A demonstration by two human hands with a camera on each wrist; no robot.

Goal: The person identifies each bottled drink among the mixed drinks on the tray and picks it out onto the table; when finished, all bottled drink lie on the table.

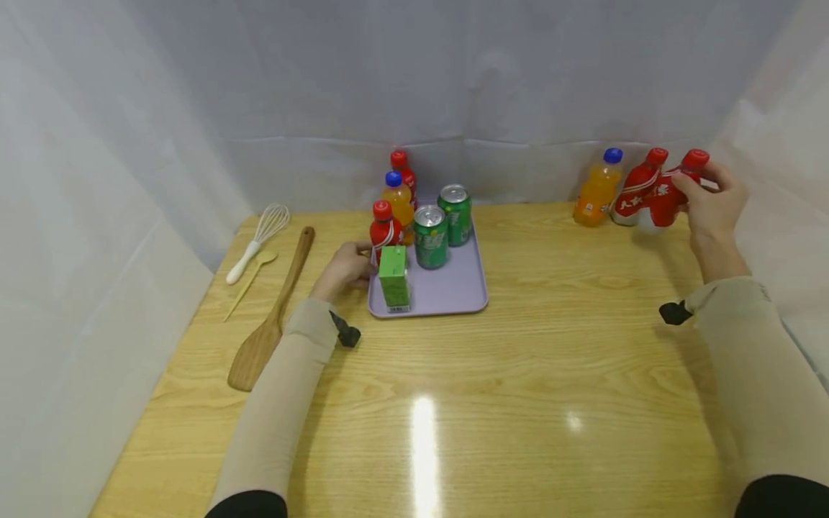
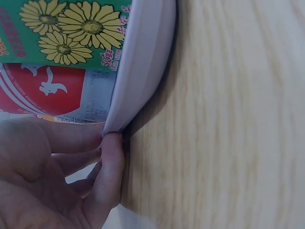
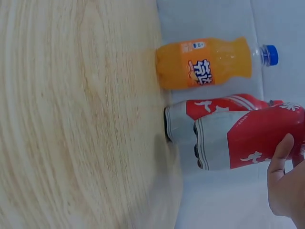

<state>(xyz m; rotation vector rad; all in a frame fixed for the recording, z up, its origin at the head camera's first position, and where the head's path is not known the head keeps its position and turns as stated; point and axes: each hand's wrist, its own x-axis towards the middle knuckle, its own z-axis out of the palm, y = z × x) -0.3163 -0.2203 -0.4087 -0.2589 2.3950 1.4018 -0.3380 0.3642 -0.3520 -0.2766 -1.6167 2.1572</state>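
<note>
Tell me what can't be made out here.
Head view: the base of the rear red-capped bottle, hidden by the orange bottle before it.
Head view: print on the green cans, too small to read.
Left wrist view: the top of the green carton, cut off by the left edge.
Right wrist view: the cap of the held bottle, beyond the right edge.
Right wrist view: part of the red bottle behind that, covered by it.

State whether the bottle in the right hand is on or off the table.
Off: the right hand grips the red-labelled bottle, and in the right wrist view its base hangs clear of the table.
</note>
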